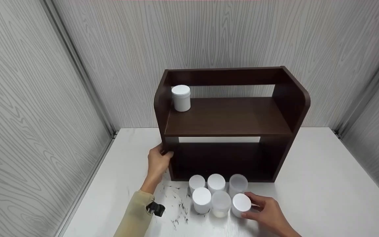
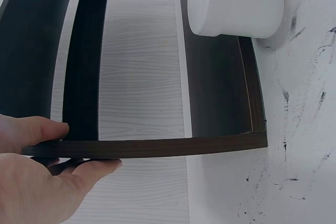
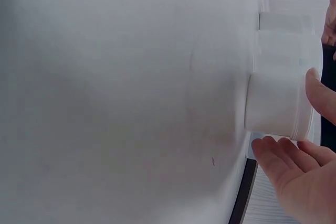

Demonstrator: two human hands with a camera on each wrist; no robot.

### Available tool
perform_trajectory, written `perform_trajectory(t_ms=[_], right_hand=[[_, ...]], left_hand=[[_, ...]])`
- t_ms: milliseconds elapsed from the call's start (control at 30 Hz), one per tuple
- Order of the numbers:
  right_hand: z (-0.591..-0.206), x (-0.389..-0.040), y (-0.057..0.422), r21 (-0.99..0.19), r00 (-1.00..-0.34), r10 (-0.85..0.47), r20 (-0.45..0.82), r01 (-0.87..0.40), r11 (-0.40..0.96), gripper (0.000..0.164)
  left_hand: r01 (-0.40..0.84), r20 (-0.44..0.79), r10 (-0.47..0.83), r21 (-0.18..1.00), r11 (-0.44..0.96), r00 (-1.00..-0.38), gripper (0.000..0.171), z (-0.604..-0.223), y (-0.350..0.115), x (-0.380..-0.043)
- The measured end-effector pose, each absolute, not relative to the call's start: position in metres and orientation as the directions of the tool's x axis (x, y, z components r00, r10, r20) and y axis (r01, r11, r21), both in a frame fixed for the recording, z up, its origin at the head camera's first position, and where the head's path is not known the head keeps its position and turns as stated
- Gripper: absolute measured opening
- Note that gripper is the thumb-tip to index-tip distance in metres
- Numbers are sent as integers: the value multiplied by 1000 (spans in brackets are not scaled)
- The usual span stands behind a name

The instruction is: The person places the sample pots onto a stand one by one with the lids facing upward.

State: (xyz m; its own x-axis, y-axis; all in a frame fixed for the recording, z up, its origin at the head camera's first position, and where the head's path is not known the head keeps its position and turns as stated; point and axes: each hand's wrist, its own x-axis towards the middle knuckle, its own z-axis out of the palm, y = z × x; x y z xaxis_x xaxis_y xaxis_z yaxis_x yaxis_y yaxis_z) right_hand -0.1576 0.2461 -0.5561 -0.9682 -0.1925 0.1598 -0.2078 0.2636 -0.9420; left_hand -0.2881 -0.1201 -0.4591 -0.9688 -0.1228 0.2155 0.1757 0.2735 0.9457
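Observation:
My left hand (image 1: 158,161) grips the left side panel of a dark brown two-tier shelf (image 1: 229,121); in the left wrist view, thumb and fingers lie on opposite faces of the panel (image 2: 157,147). At the front right of a cluster, my right hand (image 1: 268,212) holds a white-lidded jar (image 1: 241,203) between thumb and fingers. That jar (image 3: 275,106) stands beside others in the right wrist view. Next to it is a jar with a translucent top (image 1: 220,200), then a white-lidded jar (image 1: 201,197). Behind them stand two white-lidded jars and another translucent-topped one (image 1: 238,183).
One white jar (image 1: 181,98) stands at the left end of the upper shelf board. Dark scuff marks (image 1: 181,210) streak the white table (image 1: 317,184) left of the jars. Wood-patterned panels (image 1: 137,49) enclose the table at the back and sides.

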Motion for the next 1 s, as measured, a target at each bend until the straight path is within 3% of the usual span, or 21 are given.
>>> perform_trajectory(t_ms=[600,1000], right_hand=[[-559,-160,250,-940,-951,-243,192,-249,232,66],[-563,-159,258,-965,-928,-325,181,-232,125,68]], left_hand=[[172,214,-134,948,269,-968,51,-458,-120,-290],[164,202,-118,949,269,-972,54,-459,-120,-288]])
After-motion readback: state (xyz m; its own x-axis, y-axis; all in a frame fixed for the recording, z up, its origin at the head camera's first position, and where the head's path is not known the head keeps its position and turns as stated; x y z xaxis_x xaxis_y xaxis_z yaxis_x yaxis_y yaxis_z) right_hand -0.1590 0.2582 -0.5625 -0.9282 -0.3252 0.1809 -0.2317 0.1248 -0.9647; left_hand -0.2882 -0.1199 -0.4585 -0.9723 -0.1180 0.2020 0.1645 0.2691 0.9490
